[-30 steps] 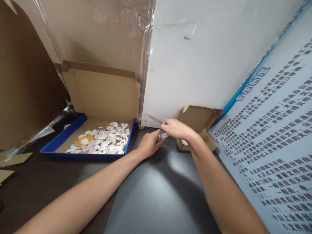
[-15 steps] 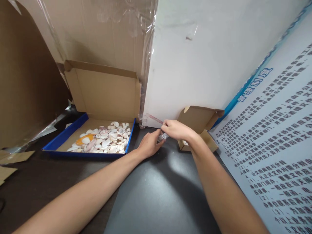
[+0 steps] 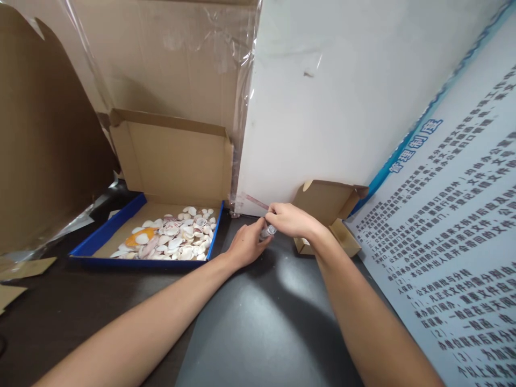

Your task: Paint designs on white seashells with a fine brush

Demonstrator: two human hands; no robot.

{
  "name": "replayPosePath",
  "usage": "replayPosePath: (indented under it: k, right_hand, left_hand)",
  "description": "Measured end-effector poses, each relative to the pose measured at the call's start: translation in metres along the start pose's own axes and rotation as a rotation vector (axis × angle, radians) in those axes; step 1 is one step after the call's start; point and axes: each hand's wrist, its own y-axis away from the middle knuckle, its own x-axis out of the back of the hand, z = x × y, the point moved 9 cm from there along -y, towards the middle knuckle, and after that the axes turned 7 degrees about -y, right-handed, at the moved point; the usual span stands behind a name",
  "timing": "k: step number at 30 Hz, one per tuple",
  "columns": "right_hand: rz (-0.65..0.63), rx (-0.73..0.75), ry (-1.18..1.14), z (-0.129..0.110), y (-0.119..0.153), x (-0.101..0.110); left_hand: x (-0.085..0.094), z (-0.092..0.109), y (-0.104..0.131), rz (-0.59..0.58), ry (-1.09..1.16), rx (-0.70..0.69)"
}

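Observation:
Near the back of the dark grey mat (image 3: 258,333), my left hand (image 3: 248,244) is closed around a small clear, shiny object (image 3: 267,231); its kind cannot be made out. My right hand (image 3: 291,219) is closed just above it, fingertips pinched together beside the left fingers. Whatever sits inside that pinch is hidden. To the left, a blue-edged cardboard box (image 3: 137,263) stands open and holds many pale seashells (image 3: 177,242) and an orange piece (image 3: 136,236). A smaller open cardboard box (image 3: 345,239) is behind my right wrist, partly covered by my arm.
A white board (image 3: 314,118) and plastic-wrapped cardboard (image 3: 177,59) rise behind the hands. A printed poster (image 3: 455,226) slants along the right side. Cardboard scraps (image 3: 24,271) lie at the left on the dark table (image 3: 88,317). A reddish strip (image 3: 256,201) touches the board's lower edge.
The view has tilted slightly, so boxes and board appear a little lower. Both hands stay together at the clear object, which shows at a slightly different angle.

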Motion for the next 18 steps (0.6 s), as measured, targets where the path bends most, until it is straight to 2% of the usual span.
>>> replayPosePath:
  k: [3, 11, 18]
  right_hand:
    - [-0.005, 0.024, -0.046, 0.0, 0.0, 0.002]
    - [0.074, 0.084, -0.147, 0.002, 0.012, 0.032]
    - [0.037, 0.117, -0.154, -0.004, 0.008, 0.019]
  left_hand:
    - [0.0, -0.001, 0.0, 0.004, -0.015, 0.013]
    - [0.001, -0.005, 0.0, 0.008, -0.031, 0.047]
    - [0.001, -0.003, 0.0, 0.007, -0.011, 0.04]
